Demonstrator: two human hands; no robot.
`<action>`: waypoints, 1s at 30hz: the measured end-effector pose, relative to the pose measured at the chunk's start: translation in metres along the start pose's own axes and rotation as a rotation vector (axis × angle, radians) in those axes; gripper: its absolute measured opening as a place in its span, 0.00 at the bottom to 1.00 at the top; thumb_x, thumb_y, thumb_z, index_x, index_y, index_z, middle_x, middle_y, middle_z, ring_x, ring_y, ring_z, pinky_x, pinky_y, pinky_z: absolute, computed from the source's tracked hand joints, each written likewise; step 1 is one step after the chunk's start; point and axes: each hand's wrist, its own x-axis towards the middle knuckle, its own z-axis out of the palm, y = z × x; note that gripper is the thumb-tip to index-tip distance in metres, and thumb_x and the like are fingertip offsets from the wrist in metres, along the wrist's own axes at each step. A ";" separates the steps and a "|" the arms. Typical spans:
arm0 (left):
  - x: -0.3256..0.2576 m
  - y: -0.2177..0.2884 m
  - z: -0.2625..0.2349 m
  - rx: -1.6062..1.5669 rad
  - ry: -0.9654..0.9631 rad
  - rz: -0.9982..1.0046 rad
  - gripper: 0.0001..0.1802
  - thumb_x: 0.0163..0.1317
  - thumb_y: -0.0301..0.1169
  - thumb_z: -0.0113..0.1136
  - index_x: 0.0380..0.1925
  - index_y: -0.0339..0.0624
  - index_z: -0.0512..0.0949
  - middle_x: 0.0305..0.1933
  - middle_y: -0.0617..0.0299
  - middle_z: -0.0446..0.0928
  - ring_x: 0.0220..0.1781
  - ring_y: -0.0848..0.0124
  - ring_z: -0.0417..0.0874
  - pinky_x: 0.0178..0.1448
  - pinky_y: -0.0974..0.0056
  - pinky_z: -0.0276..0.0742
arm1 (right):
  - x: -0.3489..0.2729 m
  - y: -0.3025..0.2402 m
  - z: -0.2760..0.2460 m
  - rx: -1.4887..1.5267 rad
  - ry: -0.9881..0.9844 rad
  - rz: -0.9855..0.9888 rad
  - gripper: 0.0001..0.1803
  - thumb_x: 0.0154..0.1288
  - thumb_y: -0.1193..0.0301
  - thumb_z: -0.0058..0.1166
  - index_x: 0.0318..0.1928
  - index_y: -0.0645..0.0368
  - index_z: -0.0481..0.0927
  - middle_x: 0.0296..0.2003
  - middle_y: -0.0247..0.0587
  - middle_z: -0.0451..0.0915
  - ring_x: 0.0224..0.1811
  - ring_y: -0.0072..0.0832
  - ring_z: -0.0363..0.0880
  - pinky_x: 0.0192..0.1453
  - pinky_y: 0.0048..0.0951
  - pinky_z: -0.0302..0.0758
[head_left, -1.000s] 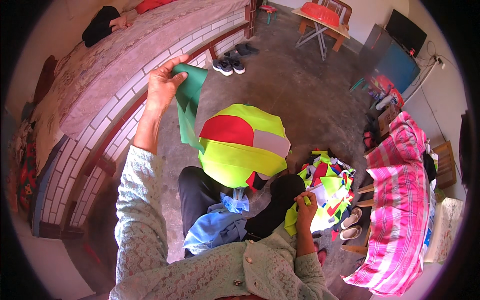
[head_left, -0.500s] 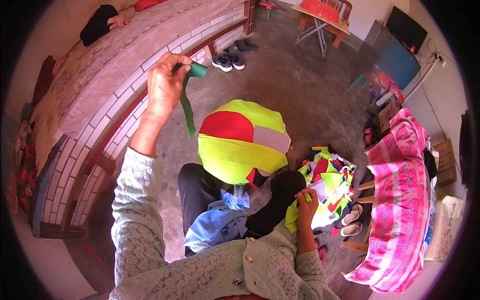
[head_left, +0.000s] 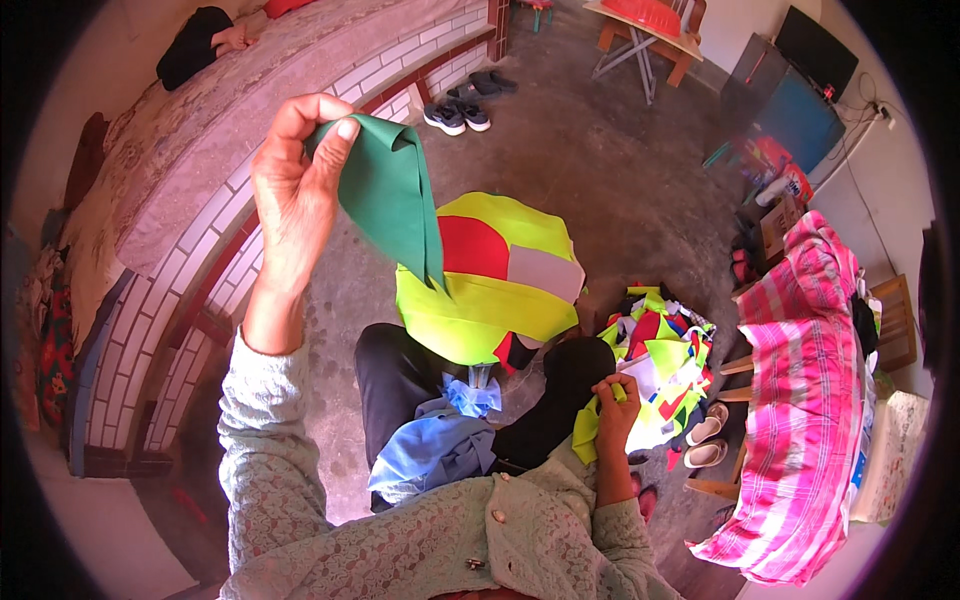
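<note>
Raised at the upper left, my left hand pinches the top of a dark green fabric piece, which hangs down with its tip in front of the round patchwork. That patchwork, sewn of yellow-green, red and grey cloth, rests over a stand before my knees. Low on the right, by my thigh, my right hand is closed on a yellow-green cloth scrap. Blue cloth lies across my lap. Beside my right knee a heap of coloured fabric scraps sits on the floor.
A bed with a white-tiled side runs along the left, dark shoes at its foot. On the right stands a bench under pink plaid cloth, with pale shoes beside it. Far back is a small table with a red basin.
My left hand has come closer and slightly left. The green fabric, seen as a narrow strip before, now shows its broad face. My right hand stays by my thigh with the yellow-green scrap.
</note>
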 end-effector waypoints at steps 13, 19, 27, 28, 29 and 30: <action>-0.021 0.030 0.006 -0.062 -0.062 -0.137 0.05 0.60 0.23 0.60 0.36 0.36 0.77 0.34 0.68 0.76 0.35 0.83 0.74 0.41 0.77 0.70 | 0.003 0.002 0.002 -0.020 0.014 -0.009 0.07 0.58 0.79 0.55 0.36 0.56 0.73 0.26 0.32 0.78 0.25 0.14 0.72 0.28 0.14 0.63; -0.011 -0.021 0.014 -0.121 -0.102 -0.214 0.05 0.60 0.23 0.59 0.36 0.35 0.76 0.34 0.68 0.76 0.35 0.82 0.74 0.40 0.76 0.71 | 0.007 0.005 0.001 -0.059 0.020 -0.018 0.07 0.58 0.78 0.55 0.36 0.55 0.72 0.26 0.32 0.78 0.24 0.14 0.70 0.26 0.13 0.62; -0.017 -0.038 0.015 -0.221 -0.051 -0.217 0.05 0.60 0.22 0.59 0.36 0.36 0.76 0.33 0.69 0.75 0.34 0.83 0.74 0.40 0.76 0.71 | 0.005 0.000 -0.002 -0.086 0.012 0.011 0.07 0.59 0.78 0.55 0.36 0.56 0.72 0.26 0.32 0.78 0.24 0.14 0.71 0.27 0.14 0.62; -0.020 -0.029 0.012 -0.210 -0.057 -0.228 0.05 0.60 0.22 0.59 0.36 0.36 0.76 0.34 0.68 0.75 0.35 0.82 0.74 0.40 0.76 0.71 | 0.005 -0.001 0.000 -0.076 0.013 0.007 0.07 0.59 0.78 0.56 0.36 0.55 0.73 0.26 0.31 0.78 0.24 0.13 0.70 0.27 0.13 0.62; -0.023 -0.018 0.009 -0.200 -0.065 -0.238 0.05 0.60 0.22 0.59 0.36 0.36 0.76 0.34 0.68 0.75 0.35 0.82 0.74 0.40 0.76 0.70 | 0.006 -0.001 0.000 -0.070 0.008 0.004 0.07 0.59 0.78 0.56 0.36 0.55 0.73 0.26 0.31 0.78 0.24 0.13 0.70 0.27 0.14 0.62; -0.026 -0.009 0.007 -0.190 -0.073 -0.247 0.05 0.59 0.22 0.59 0.36 0.35 0.76 0.34 0.68 0.75 0.35 0.82 0.74 0.40 0.76 0.70 | 0.006 -0.001 0.000 -0.063 0.003 0.000 0.07 0.59 0.78 0.56 0.36 0.55 0.73 0.26 0.31 0.78 0.24 0.13 0.70 0.27 0.14 0.62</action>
